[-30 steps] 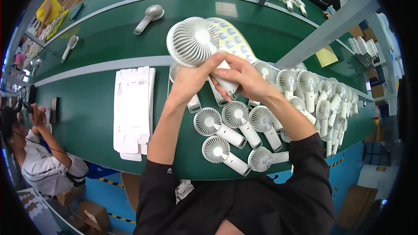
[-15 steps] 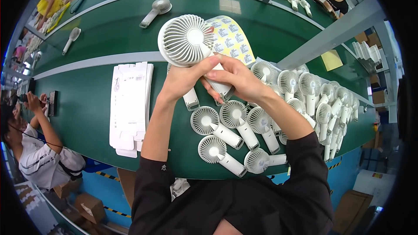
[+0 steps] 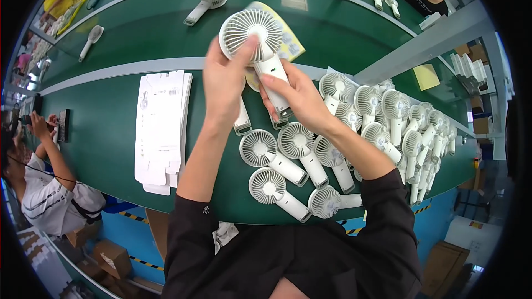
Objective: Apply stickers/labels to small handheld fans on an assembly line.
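Note:
A white handheld fan (image 3: 265, 26) is held up over the green workbench, its round grille facing up. My left hand (image 3: 223, 80) grips the fan's head, thumb pressed on the middle of the grille and fingers hidden behind the rim. My right hand (image 3: 299, 97) is wrapped round the handle, thumb along its front. Behind the fan shows a sheet of yellow and white stickers (image 3: 291, 44), partly covered by the fan and blurred. Below my hands lie several similar fans (image 3: 258, 148), handles pointing down and right.
A stack of flat white boxes (image 3: 160, 127) lies left of my arm. Many more white fans (image 3: 396, 105) crowd the right side. A grey metal post (image 3: 415, 39) slants across the far right. Single fans (image 3: 208, 4) lie beyond the rail. Co-workers sit at left (image 3: 52, 171) and far right.
My left thumb has moved from near the handle onto the middle of the grille. The fan has shifted slightly right and up, and more of its handle shows. The sticker sheet has tilted and moved left.

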### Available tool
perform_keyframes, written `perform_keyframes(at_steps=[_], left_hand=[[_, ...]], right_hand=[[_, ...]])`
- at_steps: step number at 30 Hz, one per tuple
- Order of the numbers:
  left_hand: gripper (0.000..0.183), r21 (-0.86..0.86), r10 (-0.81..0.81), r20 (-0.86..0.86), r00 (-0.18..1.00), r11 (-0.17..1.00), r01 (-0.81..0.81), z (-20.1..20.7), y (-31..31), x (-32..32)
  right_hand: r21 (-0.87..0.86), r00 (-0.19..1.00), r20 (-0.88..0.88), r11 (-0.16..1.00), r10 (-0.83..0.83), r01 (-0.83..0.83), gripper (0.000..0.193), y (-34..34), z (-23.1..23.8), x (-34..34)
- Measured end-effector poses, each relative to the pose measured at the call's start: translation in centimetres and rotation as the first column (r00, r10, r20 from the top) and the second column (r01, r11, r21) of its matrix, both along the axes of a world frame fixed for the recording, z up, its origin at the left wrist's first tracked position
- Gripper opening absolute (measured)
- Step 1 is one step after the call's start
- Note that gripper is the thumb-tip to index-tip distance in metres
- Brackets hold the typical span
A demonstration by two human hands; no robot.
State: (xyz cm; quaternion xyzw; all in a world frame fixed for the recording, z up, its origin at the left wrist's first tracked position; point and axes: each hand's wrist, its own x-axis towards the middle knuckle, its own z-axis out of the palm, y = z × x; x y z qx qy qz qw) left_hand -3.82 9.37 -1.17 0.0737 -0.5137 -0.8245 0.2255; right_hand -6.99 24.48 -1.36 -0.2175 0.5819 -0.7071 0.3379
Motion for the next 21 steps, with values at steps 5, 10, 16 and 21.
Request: perform_keyframes(at_steps=[5,10,16,21], left_hand=[[0.035,-0.077,0.312,-0.081,0.946,0.945,-0.318,0.6,-4.6,-0.4],[0.031,-0.158,0.38,-0.108,0.919,0.906,-0.393,1.9,-7.2,1.2],[0.03,-0.202,0.454,-0.405,0.794,0.803,-0.561,5.7,-7.9,6.3],[0.03,-0.258,0.555,-0.43,0.712,0.68,-0.686,8.0,-7.7,13.8]], right_hand=[[-0.118,0.973,0.231,0.993,0.027,0.001,0.026,1.5,-0.3,-0.7],[-0.171,0.972,0.231,0.985,0.037,0.003,0.027,2.5,-0.1,-0.6],[-0.159,0.984,0.146,0.984,0.102,-0.078,0.026,3.6,0.4,0.9],[-0.173,0.979,0.115,0.974,0.166,-0.145,0.028,3.9,1.5,3.7]])
